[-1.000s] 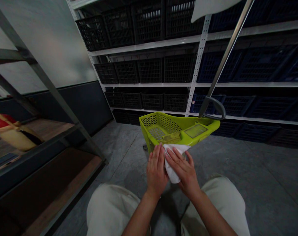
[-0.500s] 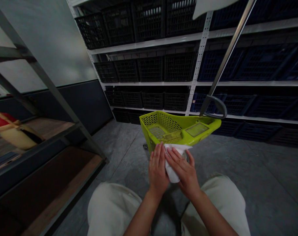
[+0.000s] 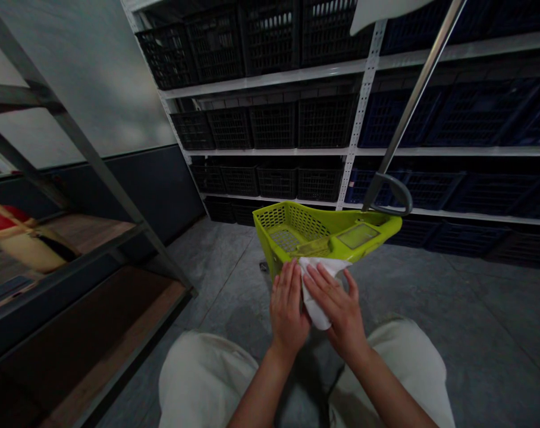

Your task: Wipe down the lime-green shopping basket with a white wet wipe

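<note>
A lime green plastic basket (image 3: 297,229) stands on the grey floor just ahead of my knees, with a metal pull handle (image 3: 413,104) rising from its right end. Both hands press a white cloth (image 3: 317,300) against the basket's near wall. My left hand (image 3: 288,306) lies flat on the cloth's left side with fingers stretched out. My right hand (image 3: 339,306) lies flat over the cloth's right side, fingers slightly spread. My light trouser legs (image 3: 198,380) show below.
White shelving (image 3: 359,119) holding several black and dark blue crates fills the wall behind the basket. A grey metal rack (image 3: 87,154) with wooden boards stands at the left, and a red and yellow object (image 3: 15,244) lies on it. Grey floor (image 3: 475,309) spreads to the right.
My right hand has slid a little to the right over the cloth, and its fingers have spread. The cloth's top edge has flattened. The left hand has hardly moved.
</note>
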Demonstrator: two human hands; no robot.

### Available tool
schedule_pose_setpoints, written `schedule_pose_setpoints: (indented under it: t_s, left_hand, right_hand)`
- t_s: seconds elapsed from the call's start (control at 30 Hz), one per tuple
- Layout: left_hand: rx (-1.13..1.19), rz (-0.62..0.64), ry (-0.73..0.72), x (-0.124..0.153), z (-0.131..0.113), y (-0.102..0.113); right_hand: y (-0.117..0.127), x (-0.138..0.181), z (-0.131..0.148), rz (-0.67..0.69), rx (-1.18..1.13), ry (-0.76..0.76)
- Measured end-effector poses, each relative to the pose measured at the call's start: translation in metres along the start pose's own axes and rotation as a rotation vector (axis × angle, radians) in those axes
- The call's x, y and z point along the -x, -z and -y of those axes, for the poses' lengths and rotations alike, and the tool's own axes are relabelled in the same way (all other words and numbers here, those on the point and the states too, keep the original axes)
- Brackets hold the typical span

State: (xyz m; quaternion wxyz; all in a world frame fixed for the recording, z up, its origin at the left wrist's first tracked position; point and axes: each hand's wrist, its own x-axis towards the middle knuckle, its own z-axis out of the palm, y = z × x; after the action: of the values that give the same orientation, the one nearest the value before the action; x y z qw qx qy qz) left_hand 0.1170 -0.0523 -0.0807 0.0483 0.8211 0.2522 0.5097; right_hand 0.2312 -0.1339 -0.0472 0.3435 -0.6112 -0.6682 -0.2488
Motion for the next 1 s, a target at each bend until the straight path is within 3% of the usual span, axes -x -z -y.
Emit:
schedule_pose_setpoints:
  t_s: [0.1, 0.27, 0.4, 0.53, 0.63, 0.8, 0.9, 1.0]
  left_hand:
    - [-0.01, 0.008, 0.0, 0.0, 0.003, 0.001]
    - [-0.038, 0.013, 0.009, -0.002, 0.004, 0.003]
    - [-0.029, 0.004, 0.027, -0.001, 0.001, 0.002]
    - [0.02, -0.009, 0.004, 0.002, 0.002, 0.0]
    - [0.001, -0.025, -0.009, 0.002, 0.006, -0.001]
    - [-0.049, -0.038, -0.009, 0.0, 0.007, -0.004]
    - [-0.038, -0.054, 0.016, 0.001, 0.004, -0.006]
    - [-0.012, -0.061, -0.012, 0.002, 0.004, -0.007]
  right_hand:
    - [0.001, 0.003, -0.009, 0.002, 0.011, 0.075]
    - [0.004, 0.005, -0.046, -0.169, 0.115, -0.146]
    - [-0.001, 0.0, -0.021, -0.168, 0.095, -0.204]
    - [-0.008, -0.001, 0.011, -0.072, -0.029, -0.024]
    - [-0.007, 0.004, -0.002, -0.076, -0.008, 0.028]
    - [-0.002, 0.008, -0.032, -0.227, 0.111, -0.188]
    - [-0.006, 0.005, -0.015, -0.201, 0.062, -0.19]
    - [-0.009, 0.002, 0.005, -0.111, -0.035, -0.022]
